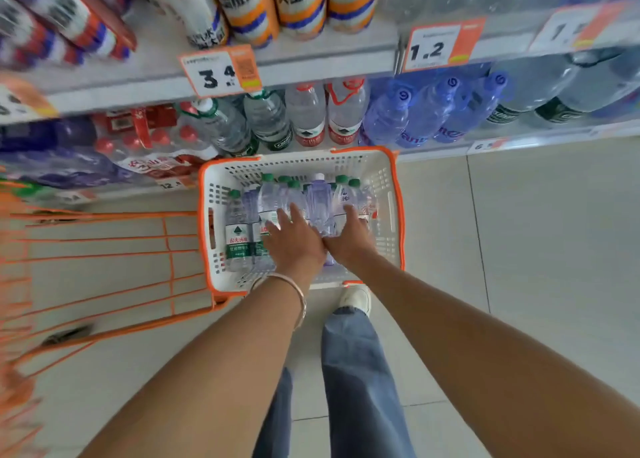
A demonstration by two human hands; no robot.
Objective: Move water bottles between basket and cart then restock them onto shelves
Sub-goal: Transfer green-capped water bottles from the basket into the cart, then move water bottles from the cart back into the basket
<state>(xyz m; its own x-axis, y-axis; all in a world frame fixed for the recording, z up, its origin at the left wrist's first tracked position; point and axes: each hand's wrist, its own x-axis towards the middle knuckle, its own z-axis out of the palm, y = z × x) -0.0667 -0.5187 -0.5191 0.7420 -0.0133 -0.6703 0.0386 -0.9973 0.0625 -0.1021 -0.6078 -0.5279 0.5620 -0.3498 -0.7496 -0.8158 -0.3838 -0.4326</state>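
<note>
An orange wire cart (pixel 104 267) fills the left side. At its right end sits a white basket (pixel 394 215) with an orange rim, just below the lowest shelf (pixel 433 152). The water bottles (pixel 237 235) lie packed side by side in the basket. Their long axes run from the person toward the shelves, and their green and white caps point at the shelves. The left hand (pixel 294 242), with a bracelet (pixel 299 291) at the wrist, rests on the middle bottles with straight, spread fingers and grips nothing. Touching it, the right hand (pixel 349 239) lies over the bottles on the right. Motion blur hides its fingers, so I cannot tell whether they wrap one.
</note>
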